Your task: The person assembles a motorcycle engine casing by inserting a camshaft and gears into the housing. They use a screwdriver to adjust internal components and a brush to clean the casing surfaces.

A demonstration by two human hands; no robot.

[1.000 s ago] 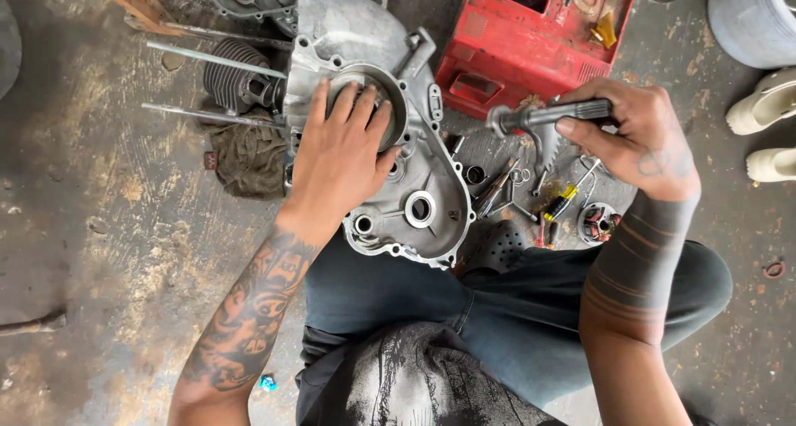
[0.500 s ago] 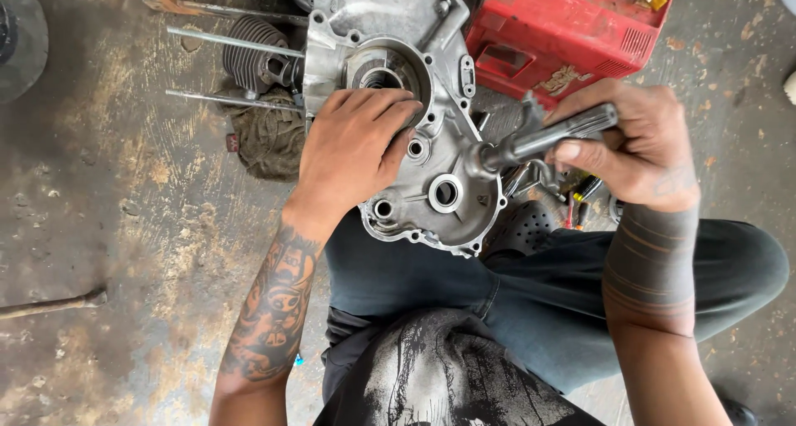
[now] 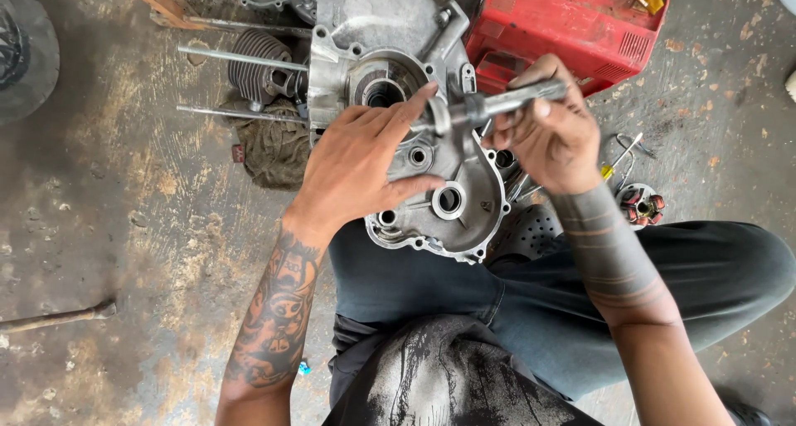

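Raised since half a second ago, the right hand [image 3: 554, 131] now holds the grey steel shaft tool [image 3: 497, 104] higher, its tip swung toward the round bearing opening at 12 o'clock of the cast aluminium engine crankcase half [image 3: 423, 119]. Fingers are wrapped tight around the tool's handle. At 9 o'clock of that tool, the left hand [image 3: 365, 165] lies spread on the casing, forefinger stretched out to touch the tool's tip, palm flat and gripping nothing. The crankcase rests on the oil-stained concrete floor [image 3: 108, 210] just ahead of the seated person's jeans-clad knees. At 9 o'clock of the casing sit a finned grey cylinder [image 3: 257, 73] with long steel studs [image 3: 240, 58] and a dirty brown rag [image 3: 274, 148]; at 2 o'clock stands a red metal toolbox [image 3: 572, 19].
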